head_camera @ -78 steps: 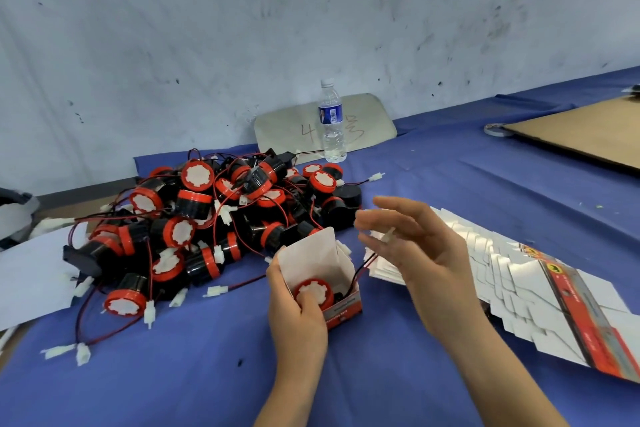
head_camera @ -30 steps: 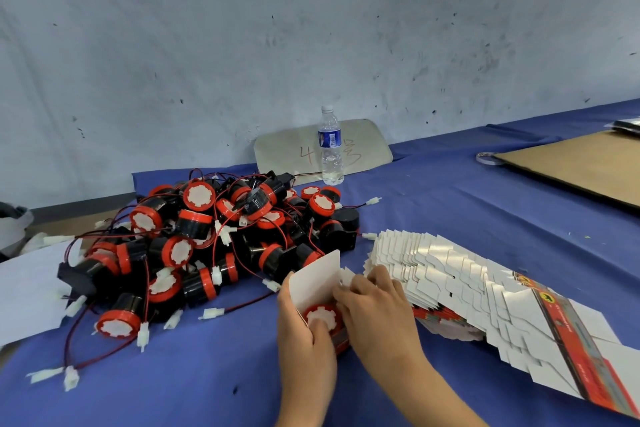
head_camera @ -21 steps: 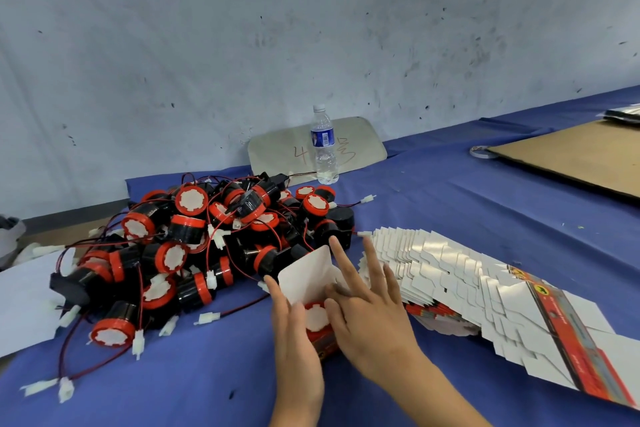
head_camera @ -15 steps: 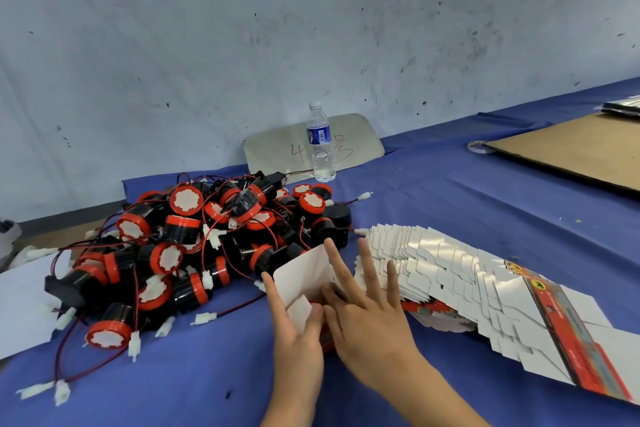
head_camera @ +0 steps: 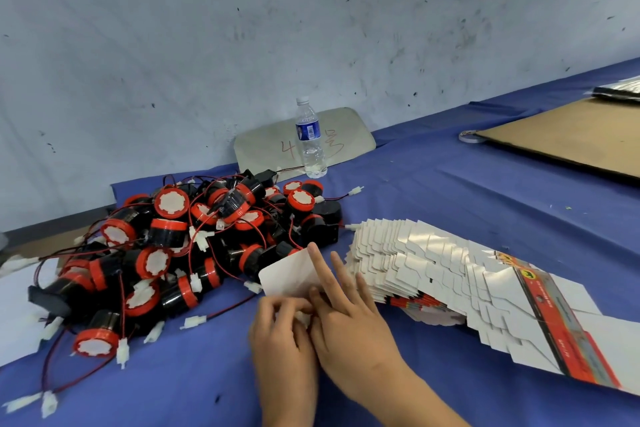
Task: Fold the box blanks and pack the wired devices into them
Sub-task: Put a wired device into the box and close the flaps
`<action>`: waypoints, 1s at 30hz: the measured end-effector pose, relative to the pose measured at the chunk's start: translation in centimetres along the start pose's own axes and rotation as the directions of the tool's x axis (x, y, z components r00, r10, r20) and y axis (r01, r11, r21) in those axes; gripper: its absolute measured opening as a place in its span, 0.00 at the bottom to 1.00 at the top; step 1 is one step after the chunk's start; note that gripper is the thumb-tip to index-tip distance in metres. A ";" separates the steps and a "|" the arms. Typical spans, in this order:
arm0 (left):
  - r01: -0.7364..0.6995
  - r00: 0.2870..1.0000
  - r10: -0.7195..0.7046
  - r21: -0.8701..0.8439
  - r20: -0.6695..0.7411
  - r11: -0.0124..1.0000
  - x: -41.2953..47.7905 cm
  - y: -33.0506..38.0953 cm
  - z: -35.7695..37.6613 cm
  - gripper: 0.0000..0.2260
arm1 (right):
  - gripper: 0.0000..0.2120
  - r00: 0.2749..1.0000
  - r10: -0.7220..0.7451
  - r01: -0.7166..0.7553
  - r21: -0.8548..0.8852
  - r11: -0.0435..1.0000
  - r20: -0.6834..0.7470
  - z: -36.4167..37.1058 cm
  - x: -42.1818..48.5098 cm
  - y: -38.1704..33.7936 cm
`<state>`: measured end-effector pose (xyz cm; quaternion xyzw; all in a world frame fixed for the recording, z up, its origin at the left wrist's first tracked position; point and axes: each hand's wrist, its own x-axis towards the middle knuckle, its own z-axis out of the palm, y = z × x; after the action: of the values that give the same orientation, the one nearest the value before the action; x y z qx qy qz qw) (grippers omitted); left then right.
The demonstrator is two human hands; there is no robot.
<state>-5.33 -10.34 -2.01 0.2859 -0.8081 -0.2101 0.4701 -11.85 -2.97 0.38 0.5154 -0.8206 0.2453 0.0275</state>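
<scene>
Box flap (head_camera: 294, 276), white and rounded at its corner, stood up just beyond both hands at the near centre of the blue-covered table (head_camera: 450, 204); the rest of that box was hidden under the hands, so whether a device sat inside could not be told. The left hand (head_camera: 284, 340) had its fingers curled over the box's near side, gripping it, with small white flap edges showing between the fingertips. The right hand (head_camera: 349, 319) lay over the box from the right with its fingers straight and spread, the index finger pressed along the raised flap.

Wired devices (head_camera: 180, 246), black cylinders with red caps and white faces, were heaped to the left of the hands, their red and black leads tangled and white plug ends strewn around the heap. Box blanks (head_camera: 450, 274), flat and fanned out like cards, stretched from beside the right hand toward the near right, the nearest ones showing a red printed strip.

A water bottle (head_camera: 310, 139) stood upright at the far side against a pale board (head_camera: 353, 135) marked in red. A brown cardboard sheet (head_camera: 571, 139) lay at the far right.
</scene>
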 end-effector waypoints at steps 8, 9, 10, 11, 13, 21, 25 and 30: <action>-0.116 0.950 0.107 0.012 0.293 0.993 0.2 0.5 -1.3 0.12 | 0.13 1.000 -0.007 0.010 0.302 0.953 -0.010 -0.5 0.5 1.6; -0.122 0.943 0.111 0.017 0.314 0.992 0.3 0.4 -1.5 0.12 | 0.13 1.000 -0.017 0.021 0.317 0.948 -0.017 -0.4 0.5 1.7; -0.131 0.933 0.116 0.022 0.341 0.991 0.3 0.4 -1.6 0.12 | 0.13 1.000 -0.012 0.019 0.338 0.941 -0.024 -0.3 0.6 1.8; -0.143 0.922 0.123 0.029 0.367 0.989 0.4 0.3 -1.6 0.14 | 0.14 0.999 0.006 0.006 0.360 0.933 -0.032 -0.3 0.6 1.7; -0.156 0.902 0.126 0.040 0.412 0.987 0.4 0.3 -1.4 0.18 | 0.14 0.997 0.046 -0.018 0.388 0.922 -0.063 -0.2 0.6 1.5; -0.190 0.900 0.139 0.086 0.413 0.978 0.3 -0.3 -1.0 0.23 | 0.19 0.983 0.048 0.023 0.384 0.923 -0.175 -1.0 0.5 1.3; -0.190 0.923 0.145 0.095 0.355 0.977 0.6 -0.6 -1.1 0.16 | 0.23 0.982 0.079 -0.004 0.406 0.914 -0.170 -1.1 0.3 1.3; -0.073 0.960 0.086 -0.058 0.267 0.996 0.9 -0.8 -1.2 0.05 | 0.25 0.992 0.076 -0.027 0.429 0.903 -0.098 -0.8 0.4 1.1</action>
<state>-4.38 -11.59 -1.36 0.2109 -0.8701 -0.2470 0.3708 -13.15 -2.57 0.81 0.4725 -0.7576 0.4481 -0.0461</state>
